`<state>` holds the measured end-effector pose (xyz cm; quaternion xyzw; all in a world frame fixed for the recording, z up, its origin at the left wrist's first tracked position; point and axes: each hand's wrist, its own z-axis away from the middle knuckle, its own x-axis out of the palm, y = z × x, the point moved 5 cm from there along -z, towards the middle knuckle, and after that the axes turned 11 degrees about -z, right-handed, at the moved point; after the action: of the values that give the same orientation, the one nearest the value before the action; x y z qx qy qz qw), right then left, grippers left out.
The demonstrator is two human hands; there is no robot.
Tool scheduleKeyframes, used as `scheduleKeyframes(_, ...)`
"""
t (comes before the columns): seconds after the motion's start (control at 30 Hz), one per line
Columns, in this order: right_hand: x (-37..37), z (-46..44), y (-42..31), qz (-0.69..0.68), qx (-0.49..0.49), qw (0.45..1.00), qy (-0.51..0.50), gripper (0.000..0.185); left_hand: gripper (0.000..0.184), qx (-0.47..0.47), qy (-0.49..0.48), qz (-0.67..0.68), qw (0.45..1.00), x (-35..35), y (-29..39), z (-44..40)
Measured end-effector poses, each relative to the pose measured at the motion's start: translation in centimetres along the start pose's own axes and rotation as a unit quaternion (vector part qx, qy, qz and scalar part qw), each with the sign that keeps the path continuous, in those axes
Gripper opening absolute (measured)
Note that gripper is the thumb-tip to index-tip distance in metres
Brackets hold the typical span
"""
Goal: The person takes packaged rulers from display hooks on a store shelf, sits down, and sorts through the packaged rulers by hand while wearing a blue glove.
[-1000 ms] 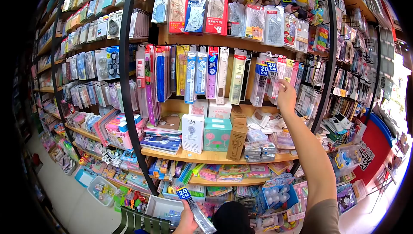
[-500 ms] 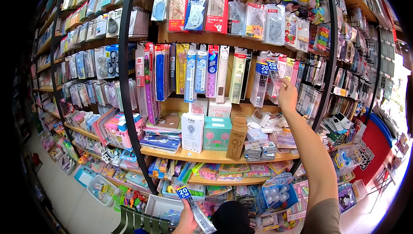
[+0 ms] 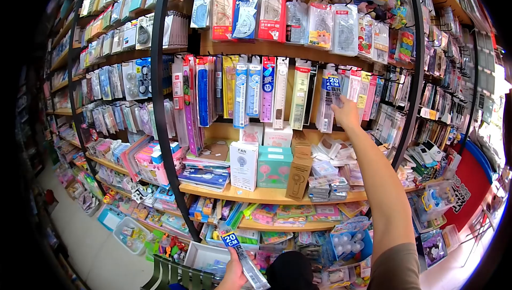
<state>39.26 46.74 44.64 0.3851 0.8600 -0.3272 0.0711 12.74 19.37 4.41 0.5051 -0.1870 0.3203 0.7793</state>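
Observation:
Low in front of me, my left hand (image 3: 233,273) grips a clear packaged ruler (image 3: 246,263) with a blue "20 CM" label at its upper end. My right hand (image 3: 348,113) reaches out to the rack, its fingers closed on another packaged ruler (image 3: 334,88) with the same blue label. That pack lies against similar clear ruler packs (image 3: 325,114) hanging on a hook. Whether it hangs on the hook is hard to make out. Just right of my hand hang pink packs (image 3: 366,90).
Other rulers (image 3: 241,95) hang to the left, below a row of set-square packs (image 3: 272,18). A wooden shelf (image 3: 256,194) underneath carries a white fan box (image 3: 244,166) and a teal box (image 3: 274,167). Black uprights (image 3: 159,76) frame the rack. A dark rounded shape (image 3: 289,271) sits at the bottom.
My right hand has moved slightly left and down, bringing its ruler pack against the hanging ones. My left hand still holds its ruler, and the view has shifted a little.

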Motion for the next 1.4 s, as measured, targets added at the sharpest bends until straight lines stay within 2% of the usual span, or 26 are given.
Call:
scheduleKeyframes(0.13,0.5,-0.4,0.0,-0.010,0.025,0.999,-0.036,0.057,0.069,0.002,-0.004,0.008,1.000,0.3,0.2,0.0)
scheduleKeyframes(0.23,1.4,0.8,0.7,0.057,0.047,0.997,-0.027,0.056,0.070,0.002,-0.023,0.035,0.999,-0.3,-0.3,-0.8)
scheduleKeyframes(0.33,1.1,5.3,-2.1,0.003,0.005,0.999,-0.047,0.052,0.072,-0.007,-0.029,0.066,0.997,0.4,0.1,-0.4)
scheduleKeyframes(0.37,2.9,6.7,-1.0,-0.007,-0.122,0.992,-0.019,0.043,0.066,-0.012,-0.016,0.076,0.997,0.6,0.3,-0.3)
scheduleKeyframes(0.43,5.2,13.0,-3.0,-0.112,-0.087,0.971,-0.194,0.034,0.052,-0.008,-0.038,0.113,0.993,0.9,0.7,0.1)
scheduleKeyframes(0.47,4.6,17.4,-6.4,-0.133,0.060,0.925,-0.351,0.036,0.048,-0.007,-0.052,0.126,0.991,0.9,0.7,0.1)
scheduleKeyframes(0.53,7.2,26.4,-6.0,-0.183,0.030,0.858,-0.479,0.041,0.041,0.008,-0.021,0.095,0.995,1.2,1.1,0.7)
scheduleKeyframes(0.57,9.1,31.9,-4.5,-0.134,-0.078,0.880,-0.448,0.051,0.038,0.016,-0.008,0.077,0.997,1.5,1.2,0.9)
scheduleKeyframes(0.6,9.3,36.6,-4.9,-0.208,0.059,0.778,-0.591,0.060,0.035,0.027,0.002,0.079,0.997,1.6,1.1,0.9)
scheduleKeyframes(0.63,8.1,39.0,-6.5,-0.214,0.070,0.752,-0.620,0.062,0.032,0.038,0.012,0.080,0.996,1.6,1.0,0.8)
scheduleKeyframes(0.67,8.2,41.5,-6.3,-0.188,0.039,0.751,-0.631,0.056,0.029,0.049,0.023,0.080,0.995,1.4,1.0,0.8)
scheduleKeyframes(0.73,9.1,44.6,-5.4,-0.297,0.083,0.750,-0.586,0.046,0.027,0.075,0.022,0.059,0.995,0.7,0.9,0.9)
scheduleKeyframes(0.83,9.5,44.7,-4.7,-0.296,0.110,0.759,-0.569,0.035,0.021,0.102,0.003,0.051,0.993,0.7,1.2,1.0)
scheduleKeyframes(1.0,8.0,42.9,-4.0,-0.292,0.139,0.802,-0.502,0.025,0.024,0.109,-0.039,-0.023,0.993,1.9,1.1,1.6)
scheduleKeyframes(1.03,8.3,42.6,-3.3,-0.365,0.156,0.787,-0.472,0.019,0.025,0.107,-0.058,-0.031,0.992,2.3,1.1,2.0)
scheduleKeyframes(1.07,9.3,41.9,-1.7,-0.377,0.092,0.831,-0.398,0.014,0.025,0.104,-0.075,-0.040,0.991,2.6,1.1,2.2)
scheduleKeyframes(1.13,7.6,36.6,-2.2,-0.337,0.053,0.879,-0.333,0.009,0.026,0.098,-0.080,-0.055,0.990,2.1,0.4,1.8)
scheduleKeyframes(1.2,3.3,29.2,-5.2,-0.322,0.087,0.916,-0.221,0.007,0.026,0.076,-0.073,-0.082,0.991,2.0,0.1,2.1)
scheduleKeyframes(1.23,2.6,25.9,-4.8,-0.328,0.103,0.916,-0.206,0.009,0.025,0.064,-0.088,-0.088,0.990,2.0,0.2,2.1)
scheduleKeyframes(1.27,1.3,22.8,-4.4,-0.282,0.077,0.946,-0.140,0.011,0.025,0.061,-0.087,-0.086,0.991,2.1,0.2,2.3)
scheduleKeyframes(1.3,0.4,19.8,-3.4,-0.241,0.036,0.970,-0.019,0.015,0.025,0.058,-0.086,-0.084,0.991,2.3,0.3,2.6)
scheduleKeyframes(1.33,-0.3,16.9,-2.7,-0.329,0.111,0.937,-0.031,0.022,0.025,0.056,-0.084,-0.082,0.992,2.5,0.3,2.8)
scheduleKeyframes(1.4,-1.9,12.0,-1.0,-0.332,0.042,0.941,0.046,0.028,0.024,0.048,-0.085,-0.070,0.993,2.4,0.1,2.7)
